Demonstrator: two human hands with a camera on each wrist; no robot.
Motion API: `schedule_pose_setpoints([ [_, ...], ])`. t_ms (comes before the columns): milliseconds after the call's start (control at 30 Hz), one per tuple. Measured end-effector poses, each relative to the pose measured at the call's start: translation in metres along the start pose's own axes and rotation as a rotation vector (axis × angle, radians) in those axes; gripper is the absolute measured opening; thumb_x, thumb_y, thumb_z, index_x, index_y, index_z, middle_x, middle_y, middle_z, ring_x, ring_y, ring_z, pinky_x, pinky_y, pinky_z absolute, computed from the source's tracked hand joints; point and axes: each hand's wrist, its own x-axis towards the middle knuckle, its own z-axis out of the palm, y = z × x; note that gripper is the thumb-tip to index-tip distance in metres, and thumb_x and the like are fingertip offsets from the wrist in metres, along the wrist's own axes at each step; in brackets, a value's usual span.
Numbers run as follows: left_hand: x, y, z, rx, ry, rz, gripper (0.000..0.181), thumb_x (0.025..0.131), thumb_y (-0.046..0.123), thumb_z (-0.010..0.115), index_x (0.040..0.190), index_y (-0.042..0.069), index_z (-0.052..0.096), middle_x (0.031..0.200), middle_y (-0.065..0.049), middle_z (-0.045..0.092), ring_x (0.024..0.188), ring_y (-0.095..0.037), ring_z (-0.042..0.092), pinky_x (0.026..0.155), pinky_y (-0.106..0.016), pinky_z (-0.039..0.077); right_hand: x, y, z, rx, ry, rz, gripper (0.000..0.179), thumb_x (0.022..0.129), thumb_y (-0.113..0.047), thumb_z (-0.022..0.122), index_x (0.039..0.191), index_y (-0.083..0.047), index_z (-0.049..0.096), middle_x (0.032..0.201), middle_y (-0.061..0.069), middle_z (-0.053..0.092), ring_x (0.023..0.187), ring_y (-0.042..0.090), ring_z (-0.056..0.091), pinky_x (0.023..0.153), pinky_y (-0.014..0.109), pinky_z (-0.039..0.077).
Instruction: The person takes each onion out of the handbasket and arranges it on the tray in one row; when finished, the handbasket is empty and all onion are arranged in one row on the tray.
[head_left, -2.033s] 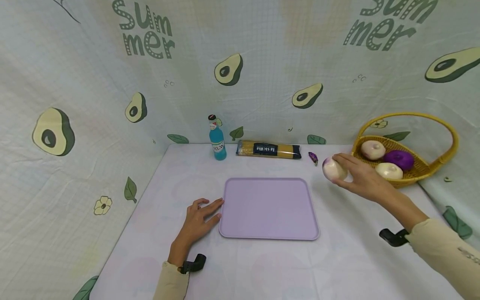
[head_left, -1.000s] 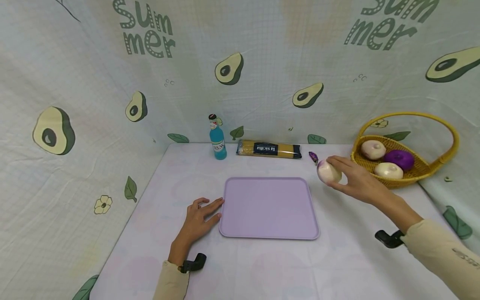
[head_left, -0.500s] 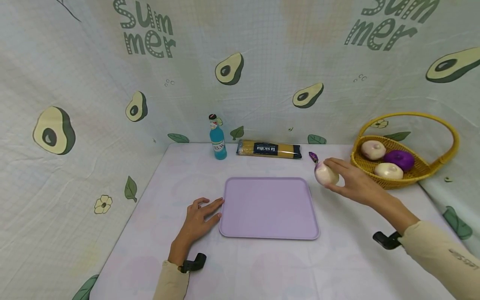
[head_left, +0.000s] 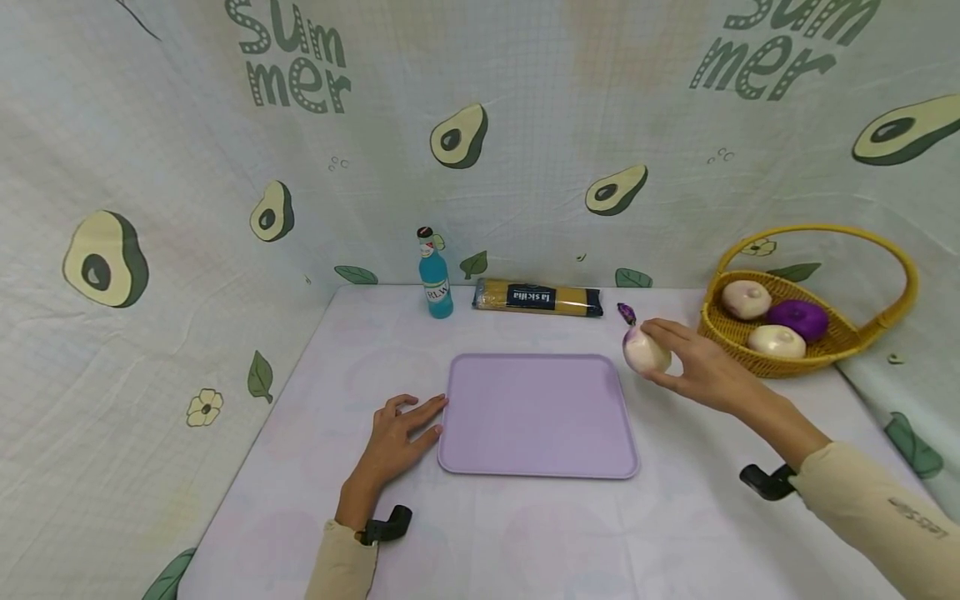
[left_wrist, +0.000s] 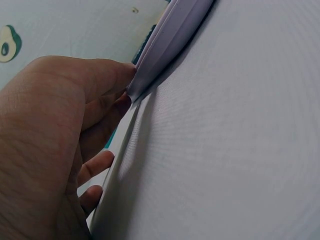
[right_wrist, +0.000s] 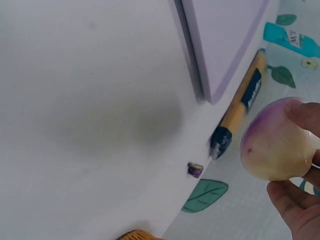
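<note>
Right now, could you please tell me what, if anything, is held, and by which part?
The right hand holds a white-purple vegetable by its sides, between thumb and fingers; the left hand only touches the edge of the tray.

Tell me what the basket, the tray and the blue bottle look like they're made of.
The basket looks like lightly glossy wicker or plastic imitation, going by its weave. The tray seems to be matte plastic, judging by its even lilac surface and raised rim. The blue bottle could be glass or plastic; its smooth, slightly shiny body fits either.
</note>
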Motion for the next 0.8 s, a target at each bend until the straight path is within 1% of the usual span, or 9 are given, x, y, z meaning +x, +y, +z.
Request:
schedule_pose_setpoints([
  [167,-0.001,-0.001,0.000,0.008,0.004,0.003,0.048,0.098,0.040,0.063,0.144,0.028,0.057,0.146,0.009,0.054,0.131,-0.026,0.038,0.103,-0.052,0.021,0.000,-0.002,0.002,-0.001,0.012,-0.022,0.072,0.080,-0.017,0.086,0.141,0.000,0.051,0.143,0.025,0.049,0.125,0.045,0.051,0.094,0.060,0.046],
  [367,0.000,0.002,-0.001,0.006,0.023,0.022,0.047,0.097,0.036,0.066,0.142,0.023,0.060,0.144,0.005,0.056,0.130,-0.030,0.040,0.101,-0.055,0.022,0.000,-0.005,0.002,0.018,0.012,-0.025,0.071,0.081,-0.017,0.086,0.140,0.000,0.052,0.142,0.024,0.050,0.125,0.045,0.051,0.095,0.059,0.045],
  [500,0.000,0.004,-0.002,0.003,0.022,0.020,0.047,0.097,0.035,0.066,0.142,0.022,0.060,0.144,0.004,0.057,0.130,-0.032,0.040,0.101,-0.055,0.022,0.001,-0.008,0.003,0.021,0.012,-0.042,0.070,0.081,-0.016,0.085,0.141,0.000,0.052,0.142,0.023,0.050,0.125,0.045,0.051,0.095,0.059,0.045],
  [800,0.000,0.000,-0.001,0.024,-0.009,-0.005,0.048,0.099,0.043,0.061,0.144,0.028,0.056,0.145,0.011,0.054,0.132,-0.027,0.038,0.102,-0.051,0.022,0.005,-0.013,0.003,0.041,-0.060,0.015,0.073,0.085,-0.021,0.083,0.145,-0.002,0.048,0.148,0.024,0.045,0.129,0.046,0.047,0.097,0.061,0.043],
])
